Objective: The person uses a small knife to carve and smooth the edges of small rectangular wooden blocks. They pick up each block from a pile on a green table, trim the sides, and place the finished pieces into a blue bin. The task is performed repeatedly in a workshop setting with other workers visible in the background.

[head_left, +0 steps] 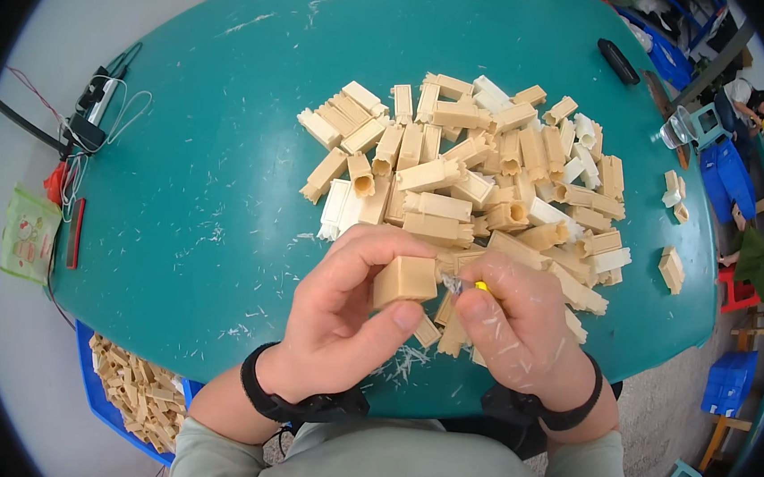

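Observation:
My left hand [326,324] is closed around a beige rectangular plastic piece [409,280], thumb below and fingers over the top, its flat end turned toward me. Pinched in my right hand [518,334] is a small yellow-handled blade tool [482,286]. Its grey metal tip is at the right side of the piece; whether it touches cannot be made out. Beyond both hands spreads a heap of similar hollow plastic pieces [438,205], beige and off-white, some with jagged ends. Thin pale shavings [403,366] lie below my hands and stick to my right hand.
All this is on a green table [198,179]. At lower left, a blue crate [98,400] holds many more pieces. Power strips with cables [96,108] and a red bar [75,232] lie along the left edge. Several loose pieces [671,270] and a black case [618,62] are at right.

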{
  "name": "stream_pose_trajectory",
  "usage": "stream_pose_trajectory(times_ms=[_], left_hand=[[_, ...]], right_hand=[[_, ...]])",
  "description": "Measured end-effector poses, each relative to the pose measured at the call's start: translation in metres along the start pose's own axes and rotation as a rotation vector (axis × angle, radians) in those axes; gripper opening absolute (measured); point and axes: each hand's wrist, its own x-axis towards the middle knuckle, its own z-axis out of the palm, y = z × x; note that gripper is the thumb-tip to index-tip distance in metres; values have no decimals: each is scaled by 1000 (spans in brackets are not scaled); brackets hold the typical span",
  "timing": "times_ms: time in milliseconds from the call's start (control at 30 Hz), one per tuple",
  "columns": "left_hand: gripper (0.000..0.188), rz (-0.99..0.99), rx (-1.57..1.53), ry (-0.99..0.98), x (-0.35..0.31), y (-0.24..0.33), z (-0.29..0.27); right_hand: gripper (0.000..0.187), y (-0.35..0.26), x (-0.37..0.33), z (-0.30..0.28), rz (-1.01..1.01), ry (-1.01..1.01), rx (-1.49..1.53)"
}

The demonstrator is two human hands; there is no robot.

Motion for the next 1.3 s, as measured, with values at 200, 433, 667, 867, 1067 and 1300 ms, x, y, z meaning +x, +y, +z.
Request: stream_pose_trajectory(times_ms=[200,433,667,867,1067,1300], left_hand=[[39,173,-65,88,-1,-8,1],[36,261,110,102,0,-8,-2],[38,275,57,75,-2,-10,-4],[37,209,26,11,-4,-8,-7],[35,120,-7,-36,-4,-3,-8],[31,107,-166,-166,-7,-5,-4]], right_hand=[[30,3,-3,6,-48,-64,-93],[30,7,-3,9,-130,-53,-127],[31,8,-3,9,-168,-48,-149],[32,11,0,5,-242,-57,-249],[31,15,5,2,-270,23,-334],[27,18,7,-4,-47,136,-341]])
